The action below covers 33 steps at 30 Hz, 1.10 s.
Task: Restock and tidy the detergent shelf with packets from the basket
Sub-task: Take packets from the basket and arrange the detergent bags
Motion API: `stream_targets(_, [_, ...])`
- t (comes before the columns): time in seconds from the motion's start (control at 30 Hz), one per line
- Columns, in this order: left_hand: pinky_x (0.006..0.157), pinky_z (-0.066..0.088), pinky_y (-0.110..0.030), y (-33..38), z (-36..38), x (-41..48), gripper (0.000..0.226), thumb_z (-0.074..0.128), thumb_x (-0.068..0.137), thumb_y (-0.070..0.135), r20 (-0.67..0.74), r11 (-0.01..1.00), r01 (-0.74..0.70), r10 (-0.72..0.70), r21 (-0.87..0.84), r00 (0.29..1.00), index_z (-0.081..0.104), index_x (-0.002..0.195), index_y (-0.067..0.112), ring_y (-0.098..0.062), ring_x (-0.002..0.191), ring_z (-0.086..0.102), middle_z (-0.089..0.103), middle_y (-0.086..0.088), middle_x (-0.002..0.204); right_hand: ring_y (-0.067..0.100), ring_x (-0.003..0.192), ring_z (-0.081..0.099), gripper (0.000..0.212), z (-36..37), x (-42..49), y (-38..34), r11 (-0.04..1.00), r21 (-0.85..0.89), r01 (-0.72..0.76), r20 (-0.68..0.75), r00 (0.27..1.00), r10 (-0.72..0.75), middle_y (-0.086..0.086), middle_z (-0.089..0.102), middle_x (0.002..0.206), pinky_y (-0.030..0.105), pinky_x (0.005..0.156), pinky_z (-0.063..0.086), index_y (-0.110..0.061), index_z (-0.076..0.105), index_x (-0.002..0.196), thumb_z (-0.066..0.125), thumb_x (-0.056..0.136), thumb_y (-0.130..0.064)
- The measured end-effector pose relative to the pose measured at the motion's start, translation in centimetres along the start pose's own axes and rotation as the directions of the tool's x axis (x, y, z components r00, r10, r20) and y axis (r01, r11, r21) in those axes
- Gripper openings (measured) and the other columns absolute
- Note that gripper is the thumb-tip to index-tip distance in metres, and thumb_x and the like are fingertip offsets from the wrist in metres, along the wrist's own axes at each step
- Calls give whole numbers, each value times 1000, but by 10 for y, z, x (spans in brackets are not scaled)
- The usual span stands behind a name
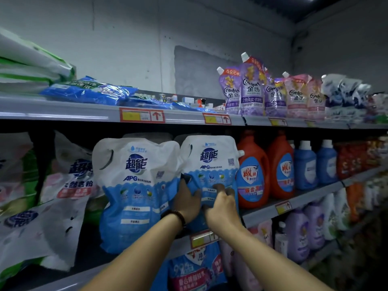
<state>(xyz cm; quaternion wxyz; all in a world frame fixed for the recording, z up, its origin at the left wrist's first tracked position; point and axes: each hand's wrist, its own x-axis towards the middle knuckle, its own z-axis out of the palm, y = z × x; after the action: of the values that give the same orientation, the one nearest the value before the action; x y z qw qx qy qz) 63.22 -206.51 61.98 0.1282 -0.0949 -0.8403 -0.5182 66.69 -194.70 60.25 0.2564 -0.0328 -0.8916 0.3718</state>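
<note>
White-and-blue soft plastic detergent pouch (210, 160) upright on grey metal shelf (315, 193)
Clasped low by left grip (188, 203), pinched by right grip (222, 208); matching white-and-blue pouch (134, 175) at 9 o'clock, orange plastic bottle (253, 171) at 3 o'clock.

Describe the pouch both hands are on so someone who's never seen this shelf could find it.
Find the middle shelf, below the purple Comfort pouches. Two matching white-and-blue detergent pouches stand there. It is the right pouch, gripped low by the left hand and right hand; unlike the left pouch, it stands beside the orange bottle.
</note>
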Motion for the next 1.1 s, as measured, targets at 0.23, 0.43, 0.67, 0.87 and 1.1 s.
stream_targets(0.23, [104,51,-36,5,10,12,51,61,100,53,-22,997,13,-15,-76,1000,59,137,18,-24,121,63,63,6,138,29,122,56,69,-6,-5,11,999,40,-12,19,1000,12,7,41,137,43,103,57,-23,37,147,71,87,-19])
stream_targets(0.43, [81,62,-56,-18,25,35,102,63,60,95,-91,989,-8,-6,-150,996,71,91,-2,-40,87,74,74,-23,94,26,122,54,81,-19,-14,22,994,92,-55,-16,998,56,3,40,132,36,98,55,-18,30,149,76,83,-26])
stream_targets(0.67, [48,34,-23,60,45,-11,51,93,77,27,-179,940,-251,212,-231,961,47,57,20,-8,50,39,45,6,53,27,157,25,139,-38,-30,29,972,233,-27,-47,998,39,7,18,168,41,122,38,-24,-5,167,73,59,-65])
stream_targets(0.87, [48,34,-25,92,47,-44,55,90,73,54,-295,946,-304,261,-110,919,50,52,21,-5,41,37,46,10,43,22,163,10,134,-61,-38,19,984,179,19,-81,997,-4,-3,3,176,39,132,21,-28,-8,168,88,74,-40])
stream_targets(1.1, [50,41,-24,112,45,-93,54,87,74,59,-263,901,-429,429,60,864,51,51,26,-2,46,45,51,13,46,1,115,63,87,-92,-81,25,929,359,86,-228,974,-2,-16,65,133,8,91,52,-37,42,157,76,81,-15])
